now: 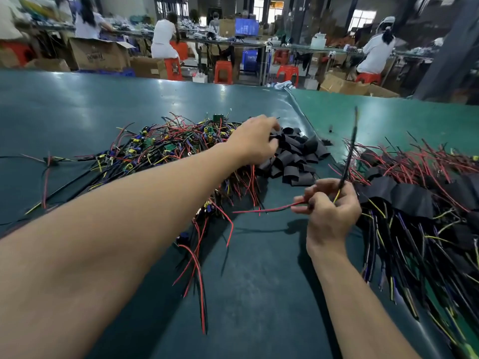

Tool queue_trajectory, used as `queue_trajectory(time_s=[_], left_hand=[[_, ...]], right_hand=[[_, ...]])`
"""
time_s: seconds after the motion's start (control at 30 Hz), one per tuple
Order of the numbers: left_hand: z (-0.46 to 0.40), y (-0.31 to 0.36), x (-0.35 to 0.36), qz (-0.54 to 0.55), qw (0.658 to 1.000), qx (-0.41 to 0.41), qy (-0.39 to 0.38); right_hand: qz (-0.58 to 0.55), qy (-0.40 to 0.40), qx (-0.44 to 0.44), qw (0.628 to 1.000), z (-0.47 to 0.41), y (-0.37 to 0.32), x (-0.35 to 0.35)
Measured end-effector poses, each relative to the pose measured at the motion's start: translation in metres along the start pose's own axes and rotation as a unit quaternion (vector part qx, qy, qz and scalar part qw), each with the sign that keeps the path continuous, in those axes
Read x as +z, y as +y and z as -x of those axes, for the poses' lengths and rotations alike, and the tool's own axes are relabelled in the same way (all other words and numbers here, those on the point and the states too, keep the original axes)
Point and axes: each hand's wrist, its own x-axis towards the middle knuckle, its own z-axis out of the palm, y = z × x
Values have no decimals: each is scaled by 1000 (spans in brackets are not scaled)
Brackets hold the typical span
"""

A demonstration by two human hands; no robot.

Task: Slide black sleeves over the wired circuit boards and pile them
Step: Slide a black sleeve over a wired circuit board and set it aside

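A heap of bare circuit boards with red, black and yellow wires (166,149) lies on the green table at centre left. Just right of it sits a pile of short black sleeves (295,156). My left hand (255,141) reaches over to that pile, its fingers curled on a sleeve at the near edge. My right hand (329,206) grips a wired board; its black wires (350,154) stick up and red wires (261,210) trail left. The board itself is hidden in my fist. At the right lies the pile of sleeved boards (414,203).
The green table mat (77,104) has a raised seam (303,112) running back from the sleeve pile. A small black piece (330,129) lies beyond the sleeves. Past the table's far edge are seated workers, red stools (223,72) and cardboard boxes (98,54).
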Motion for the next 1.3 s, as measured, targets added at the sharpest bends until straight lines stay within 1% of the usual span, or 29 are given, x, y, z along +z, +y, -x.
queue_trajectory(time_s=[0.1, 0.17, 0.33, 0.43, 0.6, 0.77, 0.93, 1.0, 1.07, 1.13, 1.17, 1.2, 1.3], left_hand=[[-29, 5, 14, -78, 995, 48, -40], [-44, 6, 22, -118, 988, 58, -82], [-71, 0, 42, -145, 977, -16, -155], [-69, -4, 55, -200, 964, 4, -176], [-51, 4, 65, -180, 970, 29, -162], [-9, 17, 67, -170, 977, 50, -118], [27, 36, 63, -147, 983, 15, -113], [29, 42, 54, -117, 988, -11, -105], [27, 43, 38, -84, 994, -32, -65], [22, 40, 22, -75, 997, -25, -17], [21, 37, 14, -66, 998, -18, -5], [22, 33, 9, -55, 998, -10, -5], [34, 26, 4, 18, 999, 23, -43]], right_hand=[[29, -18, 23, 999, 0, 1, 4], [53, -39, 37, 997, 0, 2, 6], [85, -75, 49, 992, 0, 5, 9], [79, -64, 61, 993, -3, 5, 8], [61, -42, 69, 995, -7, 4, 7], [68, -42, 63, 995, -8, 3, 5], [36, -26, 70, 997, -8, -1, 6], [24, -20, 71, 997, -8, -2, 6], [17, -13, 69, 997, -9, -4, 5], [-2, -7, 67, 998, -10, -5, 4], [-12, -5, 68, 998, -11, -6, 4], [-18, -4, 68, 998, -12, -6, 4], [-6, -23, 55, 998, -11, -5, 4]])
